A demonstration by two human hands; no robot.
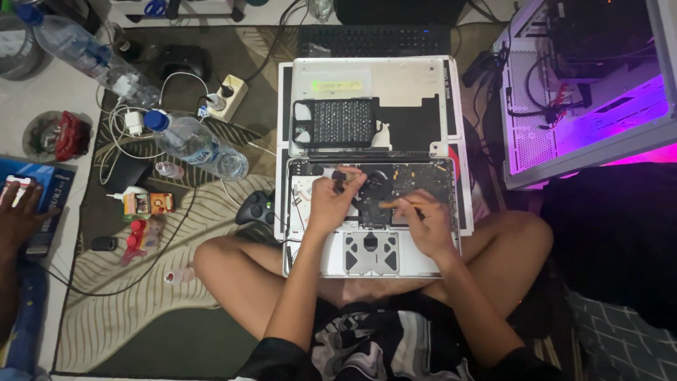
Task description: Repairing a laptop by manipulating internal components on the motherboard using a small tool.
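Two hands are working over an opened laptop (374,212) that is resting across the person's crossed legs, its bare circuitry facing up. Nearest, the right hand (427,226) is curling round a thin wooden-handled tool (400,204), pinching it and pointing it at the round black fan (374,185). Just left, the left hand (331,201) is pressing bunched fingertips onto the board by the fan. Beyond, the removed bottom cover (374,106) is lying on the rug, with a black keyboard (374,39) behind it. Further left, a black game controller (255,208) and two plastic water bottles (197,144) are lying; another person's hand (17,215) is resting at the far left edge
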